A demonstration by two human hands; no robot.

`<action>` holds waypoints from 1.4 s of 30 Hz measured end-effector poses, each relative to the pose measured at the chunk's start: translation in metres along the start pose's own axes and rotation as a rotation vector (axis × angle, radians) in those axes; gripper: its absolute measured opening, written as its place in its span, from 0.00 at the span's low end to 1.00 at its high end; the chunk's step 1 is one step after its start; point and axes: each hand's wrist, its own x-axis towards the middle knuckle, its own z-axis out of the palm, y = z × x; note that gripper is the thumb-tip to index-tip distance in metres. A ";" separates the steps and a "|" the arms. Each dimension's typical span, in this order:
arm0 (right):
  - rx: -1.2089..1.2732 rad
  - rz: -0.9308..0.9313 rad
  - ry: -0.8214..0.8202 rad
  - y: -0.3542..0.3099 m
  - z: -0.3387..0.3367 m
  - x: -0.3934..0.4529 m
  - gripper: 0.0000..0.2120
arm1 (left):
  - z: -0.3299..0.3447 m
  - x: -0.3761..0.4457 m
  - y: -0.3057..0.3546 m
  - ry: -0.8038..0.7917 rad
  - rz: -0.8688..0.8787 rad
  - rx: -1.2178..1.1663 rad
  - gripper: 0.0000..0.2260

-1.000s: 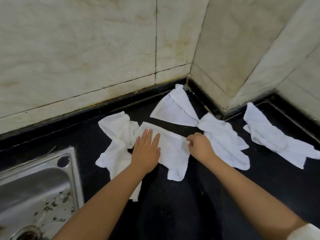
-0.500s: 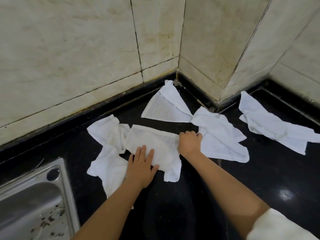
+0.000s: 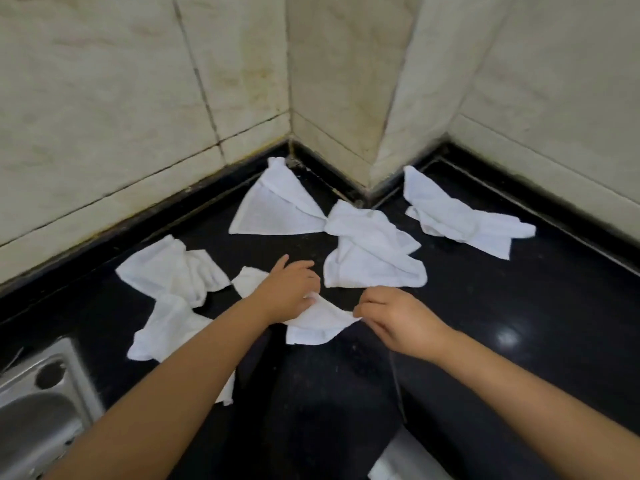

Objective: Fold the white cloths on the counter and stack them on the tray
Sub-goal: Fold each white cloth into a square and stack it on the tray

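Several white cloths lie on the black counter (image 3: 485, 323). Between my hands lies a small white cloth (image 3: 315, 323), partly gathered. My left hand (image 3: 291, 289) rests on its left part, fingers curled on the fabric. My right hand (image 3: 391, 317) pinches its right corner. A crumpled cloth (image 3: 169, 282) is at the left, a triangular one (image 3: 273, 209) near the wall corner, another (image 3: 374, 254) just beyond my hands, and one (image 3: 460, 220) at the far right. No tray is surely in view.
A steel sink (image 3: 38, 410) sits at the lower left edge. Tiled walls (image 3: 329, 81) form a jutting corner behind the counter. A pale object (image 3: 405, 462) shows at the bottom edge, too cut off to identify.
My left hand moved from pressing flat on the cloth to gripping it. My right hand shifted right and toward me, pulling a corner. The cloth is now bunched between my hands.
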 end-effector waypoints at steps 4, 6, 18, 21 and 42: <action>-0.033 0.306 0.127 0.029 -0.044 -0.055 0.14 | -0.026 0.024 0.036 0.141 0.127 -0.007 0.12; -0.132 0.456 0.265 0.042 -0.072 -0.082 0.10 | -0.042 0.043 0.059 0.382 0.249 0.008 0.14; -0.472 0.824 0.762 0.053 -0.141 -0.287 0.10 | -0.070 0.113 0.263 0.853 0.760 -0.172 0.10; -0.296 0.882 0.336 0.044 -0.104 -0.335 0.10 | -0.018 0.110 0.274 0.568 0.859 -0.029 0.11; 0.253 1.572 0.099 0.088 -0.064 -0.404 0.06 | 0.030 0.160 0.343 -0.081 0.247 -0.256 0.10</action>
